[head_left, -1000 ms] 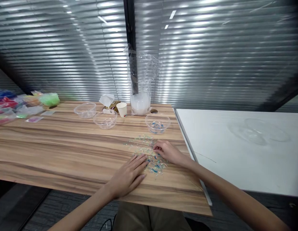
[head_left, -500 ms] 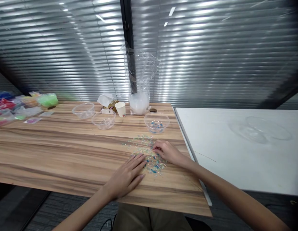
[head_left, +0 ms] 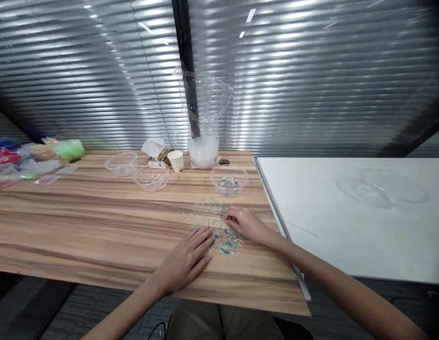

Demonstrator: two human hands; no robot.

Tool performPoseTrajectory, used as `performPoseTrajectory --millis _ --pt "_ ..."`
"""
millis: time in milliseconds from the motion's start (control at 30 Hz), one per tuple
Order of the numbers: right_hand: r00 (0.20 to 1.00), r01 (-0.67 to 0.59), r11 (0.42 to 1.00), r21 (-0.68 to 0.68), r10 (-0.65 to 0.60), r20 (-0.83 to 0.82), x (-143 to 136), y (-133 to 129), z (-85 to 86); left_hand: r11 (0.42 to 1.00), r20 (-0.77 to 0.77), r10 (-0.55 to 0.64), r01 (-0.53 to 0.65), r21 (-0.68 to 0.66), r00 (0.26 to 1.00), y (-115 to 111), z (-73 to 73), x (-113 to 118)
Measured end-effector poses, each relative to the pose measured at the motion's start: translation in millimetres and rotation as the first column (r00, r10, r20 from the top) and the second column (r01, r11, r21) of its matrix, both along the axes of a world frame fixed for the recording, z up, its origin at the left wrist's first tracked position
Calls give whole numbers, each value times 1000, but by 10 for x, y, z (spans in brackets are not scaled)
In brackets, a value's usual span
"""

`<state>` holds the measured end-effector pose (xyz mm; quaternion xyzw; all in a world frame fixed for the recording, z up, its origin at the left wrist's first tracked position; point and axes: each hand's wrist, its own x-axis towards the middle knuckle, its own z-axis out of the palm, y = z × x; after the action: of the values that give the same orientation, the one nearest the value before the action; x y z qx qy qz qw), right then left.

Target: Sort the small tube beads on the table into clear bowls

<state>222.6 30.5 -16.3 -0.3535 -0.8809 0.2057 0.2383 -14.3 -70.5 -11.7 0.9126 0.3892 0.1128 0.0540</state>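
Small tube-shaped beads point(head_left: 228, 243), clear, greenish and some blue, lie scattered on the wooden table point(head_left: 81, 222). My left hand point(head_left: 186, 259) rests flat at their left edge, fingers stretched out and fingertips touching the nearest ones. At the right side of the pile, my right hand point(head_left: 245, 223) has its thumb and fingers pinched together low over the beads. Whatever may be between those fingertips is too small to make out. Just behind the pile stands a clear plastic bowl point(head_left: 229, 180) with blue bits in its bottom.
Two more clear bowls, a left one point(head_left: 121, 164) and a nearer one point(head_left: 151, 177), stand by a paper cup point(head_left: 176, 161) and tissue pack point(head_left: 154, 149). Behind is a bagged bowl stack point(head_left: 203, 152). Colourful packets point(head_left: 38, 165) lie far left. A white table point(head_left: 347, 231) adjoins at right.
The view has shifted very slightly. Both hands keep nearly the same place and shape, and the beads look unchanged.
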Motion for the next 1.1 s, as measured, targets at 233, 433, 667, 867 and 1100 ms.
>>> performPoseTrajectory --millis 233,433,667,867,1100 --pt "1000 3 1000 -7 -3 18 0 0 3 1000 14 14 -13 -15 1000 -1 7 8" --pt "1000 11 1000 -2 -11 24 -4 -7 15 1000 25 13 -12 -18 1000 -1 -6 3" --pt "1000 3 1000 -7 -3 12 -9 -2 -3 1000 10 18 -18 -18 1000 -4 -13 8" --pt "1000 1 1000 -22 -1 -5 -11 -5 -5 1000 48 26 -25 -12 999 -8 1 11" --pt "1000 3 1000 -15 -3 -7 -15 -14 -13 999 34 39 -38 -34 999 -7 -9 11"
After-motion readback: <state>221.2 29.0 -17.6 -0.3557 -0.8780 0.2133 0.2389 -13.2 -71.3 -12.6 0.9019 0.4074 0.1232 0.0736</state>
